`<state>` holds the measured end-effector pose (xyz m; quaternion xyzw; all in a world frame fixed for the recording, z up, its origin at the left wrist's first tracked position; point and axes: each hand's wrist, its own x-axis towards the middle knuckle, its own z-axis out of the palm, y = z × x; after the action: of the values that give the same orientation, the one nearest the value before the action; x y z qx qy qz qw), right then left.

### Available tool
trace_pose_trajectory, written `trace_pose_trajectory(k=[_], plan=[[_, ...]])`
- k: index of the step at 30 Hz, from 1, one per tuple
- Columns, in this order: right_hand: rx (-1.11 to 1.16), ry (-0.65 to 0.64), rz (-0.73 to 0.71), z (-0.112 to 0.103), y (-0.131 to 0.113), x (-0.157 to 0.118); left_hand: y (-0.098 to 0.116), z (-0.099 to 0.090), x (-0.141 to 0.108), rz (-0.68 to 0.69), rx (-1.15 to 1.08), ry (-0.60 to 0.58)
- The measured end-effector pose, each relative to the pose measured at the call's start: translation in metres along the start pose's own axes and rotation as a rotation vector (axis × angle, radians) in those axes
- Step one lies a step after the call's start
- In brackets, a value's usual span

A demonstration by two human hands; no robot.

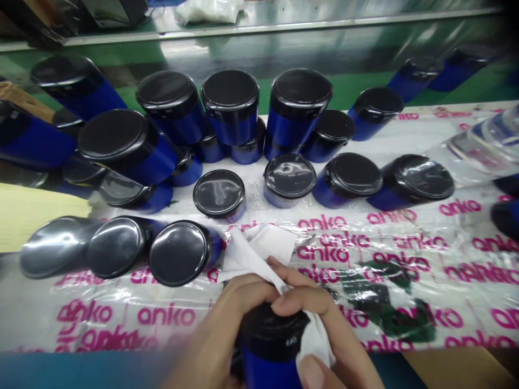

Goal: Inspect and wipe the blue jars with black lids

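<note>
Two hands, left [221,316], right [324,324], curled around blue jar [267,367], grip closed, white cloth [314,340] caught

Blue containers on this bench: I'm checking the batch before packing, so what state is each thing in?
Left hand: closed around the held blue container.
Right hand: closed around the cap, pinching cloth.
Held blue container: black cap on, cap end up.
White cloth: crumpled, partly under the fingers.
Nearest lying containers: on their sides, caps on.
Stacked containers: upright, caps on.
Anko plastic sheet: wrinkled, spread out.

The head-worn camera looks forward and down from just above the hands [263,308].
</note>
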<state>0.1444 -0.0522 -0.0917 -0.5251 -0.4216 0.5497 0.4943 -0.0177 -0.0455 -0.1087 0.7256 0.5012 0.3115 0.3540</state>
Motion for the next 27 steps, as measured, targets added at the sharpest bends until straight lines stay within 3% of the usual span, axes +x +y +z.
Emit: trace_pose_trajectory(k=[27], plan=[[0.014,-0.013,0.021,-0.002,0.004,0.004,0.007,0.002,0.003,-0.003,0.020,0.015]])
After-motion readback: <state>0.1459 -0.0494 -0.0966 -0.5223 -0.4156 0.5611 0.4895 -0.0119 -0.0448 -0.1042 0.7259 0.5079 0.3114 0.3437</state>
